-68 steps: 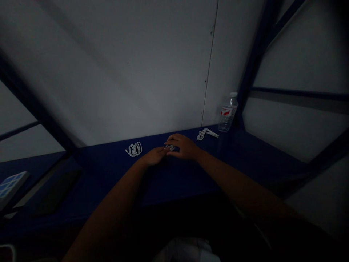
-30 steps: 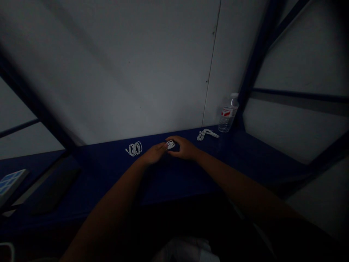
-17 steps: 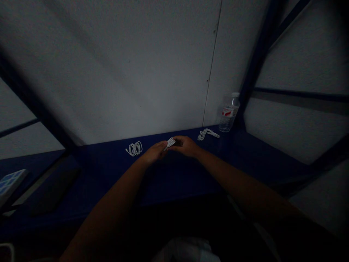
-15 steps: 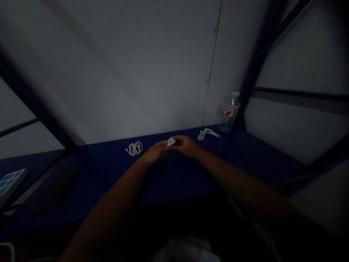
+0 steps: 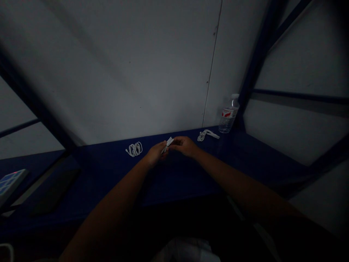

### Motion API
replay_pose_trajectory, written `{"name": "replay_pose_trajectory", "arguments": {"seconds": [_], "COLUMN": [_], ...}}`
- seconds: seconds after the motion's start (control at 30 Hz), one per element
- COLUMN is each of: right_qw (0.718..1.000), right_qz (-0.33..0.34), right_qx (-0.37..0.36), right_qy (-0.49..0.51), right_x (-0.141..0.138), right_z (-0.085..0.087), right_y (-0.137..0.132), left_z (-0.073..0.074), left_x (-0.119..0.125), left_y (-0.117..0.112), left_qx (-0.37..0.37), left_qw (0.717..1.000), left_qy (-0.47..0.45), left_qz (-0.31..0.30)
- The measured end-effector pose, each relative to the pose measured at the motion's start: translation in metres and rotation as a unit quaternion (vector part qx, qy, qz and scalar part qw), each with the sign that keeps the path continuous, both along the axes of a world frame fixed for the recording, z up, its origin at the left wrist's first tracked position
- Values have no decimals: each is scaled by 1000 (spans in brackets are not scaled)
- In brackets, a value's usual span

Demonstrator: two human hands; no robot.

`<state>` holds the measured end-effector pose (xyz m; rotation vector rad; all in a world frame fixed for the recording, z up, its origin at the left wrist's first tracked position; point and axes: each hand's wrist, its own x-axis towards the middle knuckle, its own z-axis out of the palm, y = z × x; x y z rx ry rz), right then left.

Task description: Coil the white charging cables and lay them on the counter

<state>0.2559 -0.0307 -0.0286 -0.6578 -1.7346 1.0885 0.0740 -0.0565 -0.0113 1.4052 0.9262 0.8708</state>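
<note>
The scene is dim. My left hand (image 5: 155,153) and my right hand (image 5: 184,145) meet over the dark blue shelf (image 5: 174,174), fingers pinched together on a small folded bundle of white cable (image 5: 167,145) held just above the surface. A second white cable coil (image 5: 133,149) lies on the shelf to the left of my left hand. A third white cable bundle (image 5: 206,134) lies to the right, beyond my right hand.
A clear plastic water bottle (image 5: 228,114) with a red and white label stands at the back right against a blue post. A white wall panel rises behind the shelf. A blue patterned flat thing (image 5: 9,182) lies at the far left.
The white bundle has been lifted off the shelf and squeezed from a flat coil into a narrow upright fold between both hands. The other cables and the bottle have stayed put.
</note>
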Motion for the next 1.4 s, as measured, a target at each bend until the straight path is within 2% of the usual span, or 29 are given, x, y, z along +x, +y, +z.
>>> {"name": "replay_pose_trajectory", "arguments": {"seconds": [0.07, 0.17, 0.3, 0.43, 0.57, 0.7, 0.83, 1.07, 1.17, 1.4], "right_qw": [999, 984, 934, 896, 876, 865, 864, 867, 870, 892], "right_qz": [-16, -77, -123, -140, -136, -125, -128, -140, -141, -134], "right_qx": [37, 140, 295, 360, 382, 398, 398, 387, 381, 353], "right_qy": [-19, -82, -158, -221, -260, -281, -280, -280, -281, -250], "right_x": [1, 3, 4, 3, 2, 3, 1, -2, -1, 2], "right_z": [1, 5, 12, 12, 10, 11, 12, 7, 6, 11], "right_y": [-2, -8, -16, -18, -17, -18, -19, -17, -15, -19], "left_z": [2, 2, 1, 1, -2, -4, -4, -1, -1, -6], "left_x": [0, -1, -2, 2, 9, 12, 12, 10, 8, 7], "left_y": [-2, -3, -1, -1, -4, -7, -7, -6, -5, -2], "left_qx": [-26, -70, -114, -129, -53, 44, 135, 208, 204, 67], "left_qw": [998, 992, 985, 986, 998, 997, 979, 941, 938, 985], "left_qy": [-48, -97, -113, -96, -15, 55, 146, 249, 261, 146], "left_qz": [-18, -48, -68, -48, 32, 35, 47, 100, 105, 67]}}
